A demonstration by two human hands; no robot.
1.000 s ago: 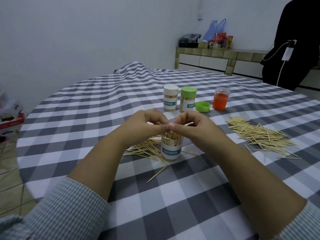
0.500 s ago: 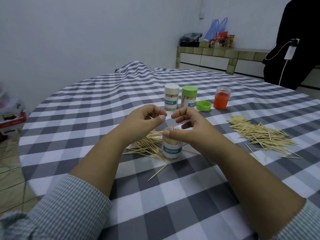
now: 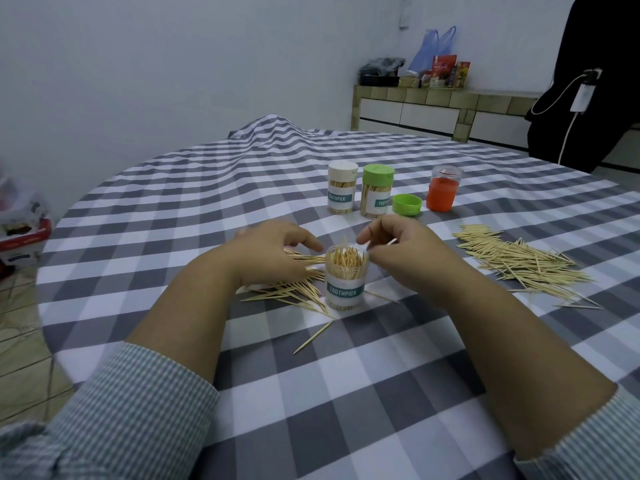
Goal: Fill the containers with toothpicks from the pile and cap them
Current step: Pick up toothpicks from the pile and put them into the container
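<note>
An open jar [image 3: 345,280] packed with toothpicks stands between both hands. The left hand [image 3: 273,252] hovers, fingers loose, holding nothing; the right hand [image 3: 403,247] pinches one toothpick [image 3: 390,242].

"TOOTHPICK" on open container [image 3: 345,289]; same on white-capped container [image 3: 341,198]

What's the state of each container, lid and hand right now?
Near container: uncapped, upright, packed with toothpicks.
White-capped container: capped, upright.
Green-capped container: capped, upright.
Loose green cap: off, lying on the cloth.
Orange container: upright; contents unclear.
Left hand: fingers relaxed, over the small pile.
Right hand: pinches a toothpick.
</note>
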